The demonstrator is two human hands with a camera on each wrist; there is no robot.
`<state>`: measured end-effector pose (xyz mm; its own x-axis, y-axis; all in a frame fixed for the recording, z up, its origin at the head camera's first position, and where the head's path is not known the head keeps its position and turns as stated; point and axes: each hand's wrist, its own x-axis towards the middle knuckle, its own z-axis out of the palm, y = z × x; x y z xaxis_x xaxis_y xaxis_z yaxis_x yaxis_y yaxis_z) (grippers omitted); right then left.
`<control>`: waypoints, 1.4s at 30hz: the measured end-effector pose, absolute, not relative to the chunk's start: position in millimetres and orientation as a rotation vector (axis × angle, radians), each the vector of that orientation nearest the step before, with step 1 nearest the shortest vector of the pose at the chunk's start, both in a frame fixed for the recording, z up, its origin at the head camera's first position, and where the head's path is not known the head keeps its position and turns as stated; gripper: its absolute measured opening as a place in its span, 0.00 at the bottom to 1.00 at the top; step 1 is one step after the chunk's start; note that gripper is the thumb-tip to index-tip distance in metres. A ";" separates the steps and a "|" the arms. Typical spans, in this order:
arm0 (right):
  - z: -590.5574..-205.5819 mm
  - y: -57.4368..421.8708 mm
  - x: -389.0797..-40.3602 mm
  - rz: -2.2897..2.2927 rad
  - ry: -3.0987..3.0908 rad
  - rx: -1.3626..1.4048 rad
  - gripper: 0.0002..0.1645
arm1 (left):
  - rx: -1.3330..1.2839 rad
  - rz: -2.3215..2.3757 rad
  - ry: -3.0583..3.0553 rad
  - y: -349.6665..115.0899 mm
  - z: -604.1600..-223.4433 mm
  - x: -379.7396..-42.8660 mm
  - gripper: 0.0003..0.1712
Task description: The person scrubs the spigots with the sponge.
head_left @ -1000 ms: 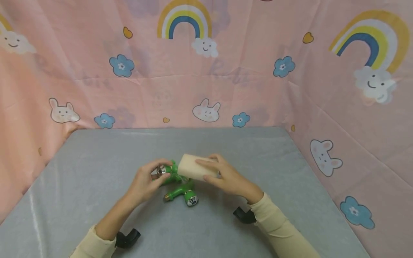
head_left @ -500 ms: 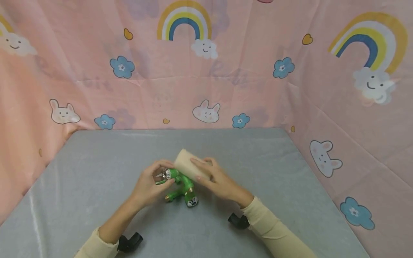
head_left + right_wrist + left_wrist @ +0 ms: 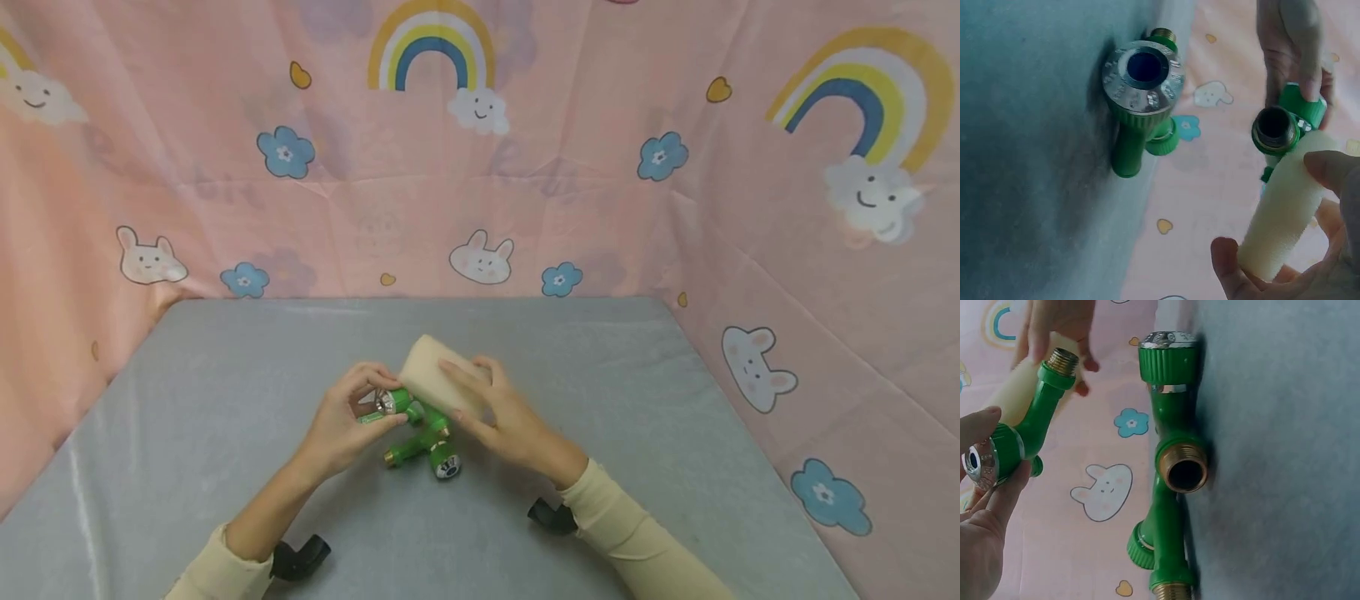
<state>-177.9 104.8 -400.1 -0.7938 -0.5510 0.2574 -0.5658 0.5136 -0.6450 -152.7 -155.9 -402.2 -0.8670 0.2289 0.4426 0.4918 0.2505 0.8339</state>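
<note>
My left hand (image 3: 335, 429) grips a green plastic tap (image 3: 396, 402) by its chrome-ringed knob end, thumb on one side and fingers on the other. In the left wrist view the held tap (image 3: 1036, 419) has a threaded brass end pointing up. My right hand (image 3: 517, 421) holds a cream sponge (image 3: 431, 371) between thumb and fingers, its top end right at the tap. The right wrist view shows the sponge (image 3: 1288, 206) overlapping the tap's green body. Below the hands, another green tap (image 3: 444, 460) lies on the table, chrome-faced knob toward me.
A further green tap (image 3: 1166, 540) lies close by on the grey cloth-covered table (image 3: 600, 358). Black camera mounts (image 3: 300, 558) stick out from both wrists near the table. A pink printed curtain (image 3: 585, 208) stands behind the table and along its sides.
My right hand has moved left and tilted the sponge more steeply, its left end rising. The tap in my left hand has turned slightly; the tap on the table stays put.
</note>
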 end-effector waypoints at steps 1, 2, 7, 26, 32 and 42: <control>-400.2 103.6 -177.0 1.180 -2.721 1.008 0.38 | -0.663 -1.662 -2.286 -155.7 -401.3 -152.7 0.20; -400.4 103.3 -176.2 1.187 -2.729 1.007 0.37 | -0.653 -1.663 -2.275 -155.9 -400.7 -153.1 0.21; -398.0 108.8 -177.2 1.237 -2.772 1.009 0.36 | -0.602 -1.641 -2.225 -165.2 -399.3 -157.1 0.20; -391.9 110.3 -180.3 1.156 -2.412 1.208 0.38 | -0.329 -2.256 -2.268 -167.1 -396.9 -160.6 0.30; -392.6 107.7 -177.9 1.058 -2.476 1.127 0.39 | -0.222 -2.321 -2.324 -163.4 -397.2 -160.7 0.34; -386.3 118.6 -184.2 0.956 -2.509 0.995 0.37 | 0.059 -2.448 -2.328 -168.8 -397.1 -161.8 0.30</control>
